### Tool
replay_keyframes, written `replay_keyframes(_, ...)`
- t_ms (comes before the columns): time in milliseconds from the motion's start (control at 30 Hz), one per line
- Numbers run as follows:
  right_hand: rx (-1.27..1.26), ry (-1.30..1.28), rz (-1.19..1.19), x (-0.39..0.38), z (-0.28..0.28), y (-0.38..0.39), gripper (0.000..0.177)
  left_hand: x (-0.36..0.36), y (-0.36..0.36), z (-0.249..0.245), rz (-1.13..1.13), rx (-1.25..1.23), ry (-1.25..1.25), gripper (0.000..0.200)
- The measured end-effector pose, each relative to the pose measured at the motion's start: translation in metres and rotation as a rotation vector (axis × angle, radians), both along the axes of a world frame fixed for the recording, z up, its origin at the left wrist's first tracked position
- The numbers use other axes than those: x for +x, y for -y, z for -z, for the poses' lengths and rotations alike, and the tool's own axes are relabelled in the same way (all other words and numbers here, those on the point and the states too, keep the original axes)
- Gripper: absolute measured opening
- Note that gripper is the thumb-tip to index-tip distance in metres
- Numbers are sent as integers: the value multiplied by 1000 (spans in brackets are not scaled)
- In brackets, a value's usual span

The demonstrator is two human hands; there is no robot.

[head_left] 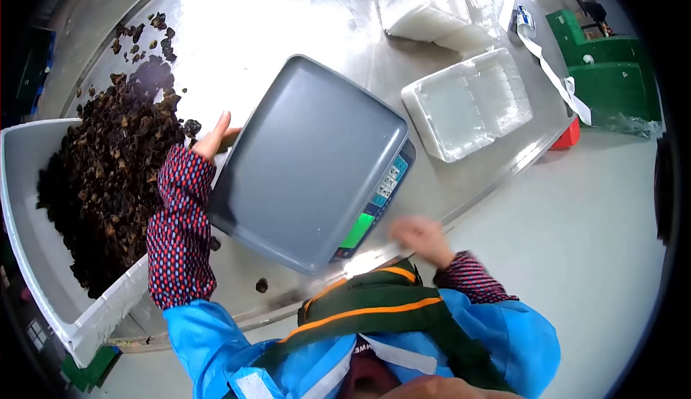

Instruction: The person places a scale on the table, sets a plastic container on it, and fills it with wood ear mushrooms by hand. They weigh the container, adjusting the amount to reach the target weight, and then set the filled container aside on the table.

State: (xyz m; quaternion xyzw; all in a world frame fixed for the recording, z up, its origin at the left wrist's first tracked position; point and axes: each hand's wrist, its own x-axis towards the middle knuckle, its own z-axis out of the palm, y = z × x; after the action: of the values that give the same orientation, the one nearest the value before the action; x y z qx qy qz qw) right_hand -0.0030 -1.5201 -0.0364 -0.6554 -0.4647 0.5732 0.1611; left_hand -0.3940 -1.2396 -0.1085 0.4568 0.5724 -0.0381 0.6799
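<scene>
A digital weighing scale with a wide grey platform lies at an angle on the metal table. Its green display and keys face toward my right side. My left hand grips the scale's left edge, thumb out and the other fingers mostly hidden by the platform. Near the table's front edge, my right hand is apart from the scale, close to the display. Motion blur hides how its fingers are held.
Dark, crinkled pieces like wood ear fungus spill from a white bin onto the metal table. An opened clear plastic box and stacked clear boxes stand right of the scale. A white strip overhangs the edge by green crates.
</scene>
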Motion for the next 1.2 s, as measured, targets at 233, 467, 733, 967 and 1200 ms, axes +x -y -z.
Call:
replay_keyframes(233,761,576,213,149,-42,-101,43,-35,105,-41,-830,727,189,43)
replay_keyframes(467,543,54,225,53,32,-124,45,67,375,39,-1011,182,350,71)
replay_keyframes(733,57,-318,355,32,72,-158,76,88,352,28,-947,383,585,86)
replay_keyframes(967,-101,-372,378,8,47,-29,78,-26,307,26,-460,359,420,78)
replay_keyframes(1200,802,426,310,71,-42,-34,25,-29,288,24,-518,501,253,81)
